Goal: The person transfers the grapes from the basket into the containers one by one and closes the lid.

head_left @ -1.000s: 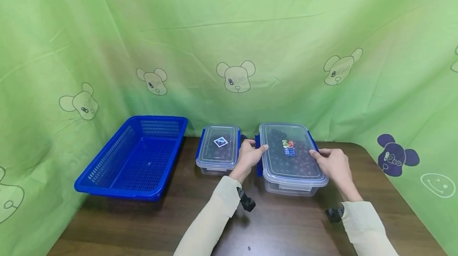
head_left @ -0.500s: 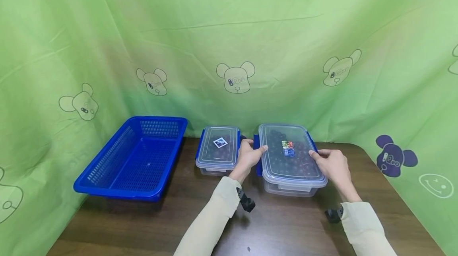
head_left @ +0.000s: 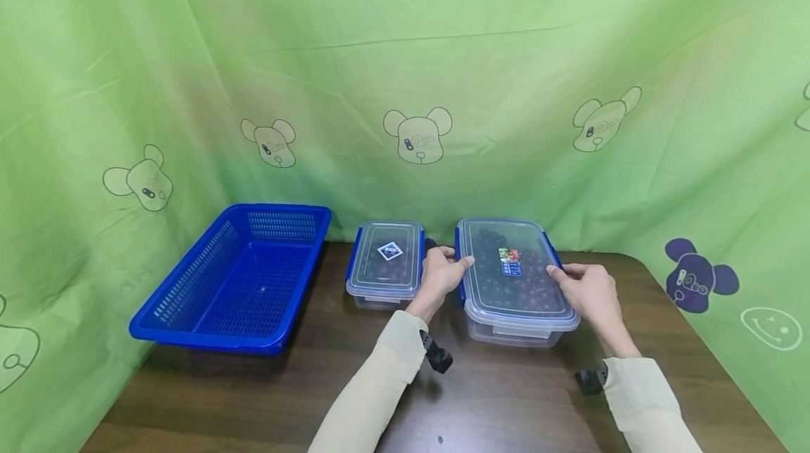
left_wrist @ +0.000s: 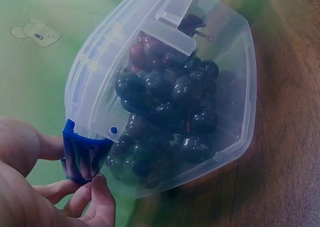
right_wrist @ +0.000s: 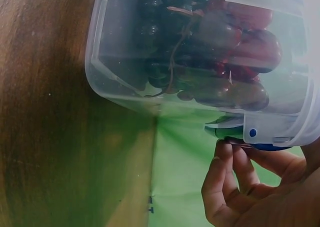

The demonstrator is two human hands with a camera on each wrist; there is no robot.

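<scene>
A large clear food container (head_left: 506,291) with a see-through lid sits on the table, holding dark grapes (left_wrist: 187,92) and some redder ones (right_wrist: 255,52). On its left side my left hand (head_left: 441,274) lays the thumb over the lid's edge. Curled fingers (left_wrist: 102,194) of that hand press the blue latch (left_wrist: 85,159) against the side wall. Across the container, my right hand (head_left: 591,291) has its thumb on the lid's right edge. Its fingertips (right_wrist: 223,149) touch the blue latch (right_wrist: 225,128) there from below.
A smaller lidded container (head_left: 386,277) with dark contents stands just left of my left hand. Further left is a blue plastic basket (head_left: 142,330). Behind the brown table (head_left: 493,397) hangs a green printed curtain (head_left: 506,87).
The left latch, which stuck out from the container in the earlier frames, now lies close against its side. My hands and the containers stay in nearly the same place.
</scene>
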